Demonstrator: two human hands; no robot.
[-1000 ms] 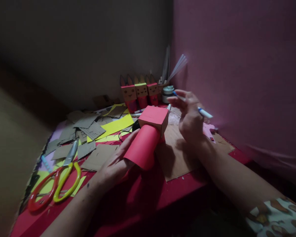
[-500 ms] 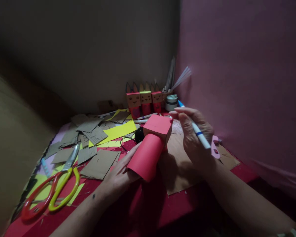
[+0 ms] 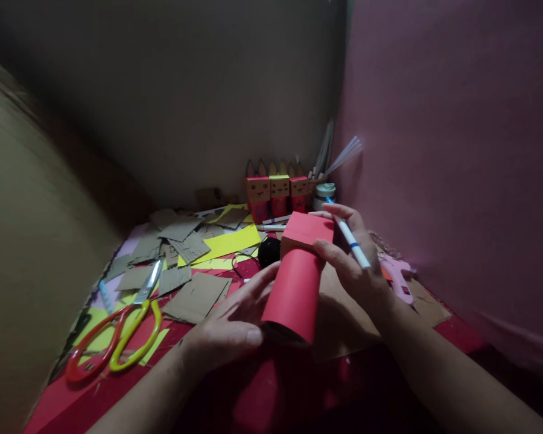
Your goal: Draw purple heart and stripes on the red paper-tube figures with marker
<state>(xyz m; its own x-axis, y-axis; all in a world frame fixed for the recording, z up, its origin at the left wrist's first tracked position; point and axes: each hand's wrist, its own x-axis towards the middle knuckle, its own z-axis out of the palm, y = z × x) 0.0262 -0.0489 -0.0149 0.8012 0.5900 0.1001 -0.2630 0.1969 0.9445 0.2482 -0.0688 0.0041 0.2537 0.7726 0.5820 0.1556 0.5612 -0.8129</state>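
A red paper tube figure (image 3: 294, 295) with a box-shaped head (image 3: 308, 228) tilts away from me, its hollow lower end facing me. My right hand (image 3: 355, 259) pinches the head, thumb on the near edge and fingers at the far side. Between those same fingers sits a white marker (image 3: 350, 238) with a blue band and blue tip. My left hand (image 3: 235, 319) lies along the tube's left side, thumb spread below and fingers stretched, partly touching it. The head's face side is hidden from me.
Three finished-looking box-headed figures (image 3: 278, 188) stand at the back beside a lidded jar (image 3: 324, 194). Scissors (image 3: 136, 319) with red and yellow handles lie left among cardboard scraps (image 3: 196, 296) and yellow paper (image 3: 230, 243). A pink glue gun (image 3: 400, 277) rests right, by the pink wall.
My right hand has come in from the right and taken the head, the marker still in its fingers. My left hand has loosened around the tube, which now stands steeper.
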